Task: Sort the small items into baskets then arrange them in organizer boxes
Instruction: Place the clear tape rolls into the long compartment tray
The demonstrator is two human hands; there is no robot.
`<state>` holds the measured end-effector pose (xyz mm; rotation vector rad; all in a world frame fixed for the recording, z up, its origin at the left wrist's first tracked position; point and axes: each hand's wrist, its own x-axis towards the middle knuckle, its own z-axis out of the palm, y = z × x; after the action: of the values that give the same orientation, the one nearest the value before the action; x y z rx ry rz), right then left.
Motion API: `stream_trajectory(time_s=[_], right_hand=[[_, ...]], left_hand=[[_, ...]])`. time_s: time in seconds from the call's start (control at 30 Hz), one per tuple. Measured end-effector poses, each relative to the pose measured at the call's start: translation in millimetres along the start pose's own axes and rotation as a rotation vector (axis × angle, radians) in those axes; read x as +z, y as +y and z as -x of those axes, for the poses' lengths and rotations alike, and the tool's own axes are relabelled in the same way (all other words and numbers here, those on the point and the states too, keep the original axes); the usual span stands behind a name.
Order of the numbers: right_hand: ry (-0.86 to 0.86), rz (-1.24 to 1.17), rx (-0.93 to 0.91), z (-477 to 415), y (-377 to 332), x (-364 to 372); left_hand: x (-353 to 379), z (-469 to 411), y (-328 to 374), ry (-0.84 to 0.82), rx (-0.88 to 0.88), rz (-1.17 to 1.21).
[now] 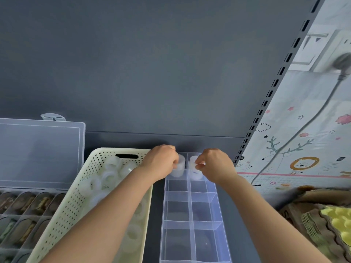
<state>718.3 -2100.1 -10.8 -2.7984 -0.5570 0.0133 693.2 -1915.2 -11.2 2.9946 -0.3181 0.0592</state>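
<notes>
Against a dark grey shelf [156, 205], our fingers are curled in narrow pinches: the left hand [161, 162] holds one translucent white roll [180, 165] and the right hand [214, 164] holds a second roll [193, 168], side by side at the two farthest compartments of the clear organizer box [190, 211]. We judge each roll should go straight down and sit flat in its own cell before we let go, without nudging the thin divider. More rolls wait in the cream basket [76, 202] beneath our left forearm.
</notes>
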Motion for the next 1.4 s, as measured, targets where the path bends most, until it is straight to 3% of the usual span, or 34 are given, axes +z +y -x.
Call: stream_trajectory(time_s=[0.37, 0.47, 0.67, 0.8, 0.9, 1.0, 1.17, 1.4], right_hand=[[-0.205, 0.082, -0.002, -5.2, -2.7, -0.7], [-0.138, 0.064, -0.001, -0.5, -5.5, 2.6], [0.216, -0.074, -0.147, 21.6, -32.0, 7.6], [0.217, -0.141, -0.301, 39.4, -70.4, 9.8], [0.118, -0.203, -0.390, 51.5, -100.4, 9.6], [-0.021, -0.102, -0.493, 60.8, -125.3, 10.1], [-0.125, 0.283, -0.531, 70.7, -150.9, 22.7], [-0.063, 0.392, -0.496, 69.9, -159.2, 35.4]], left_hand=[[7.3, 1.1, -6.9, -0.043, 0.044, 0.005], [8.6, 7.0, -8.2, 0.012, 0.070, 0.020], [-17.7, 46.2, -16.9, 0.206, 0.026, 0.054], [-34.1, 89.4, -41.9, 0.187, -0.115, 0.018], [-41.7, 123.1, -59.9, 0.112, -0.241, 0.048], [-46.6, 153.5, -68.6, 0.011, -0.289, 0.106], [-37.3, 179.5, -60.6, -0.155, -0.260, 0.136], [-18.4, 182.6, -48.2, -0.020, -0.274, -0.043]])
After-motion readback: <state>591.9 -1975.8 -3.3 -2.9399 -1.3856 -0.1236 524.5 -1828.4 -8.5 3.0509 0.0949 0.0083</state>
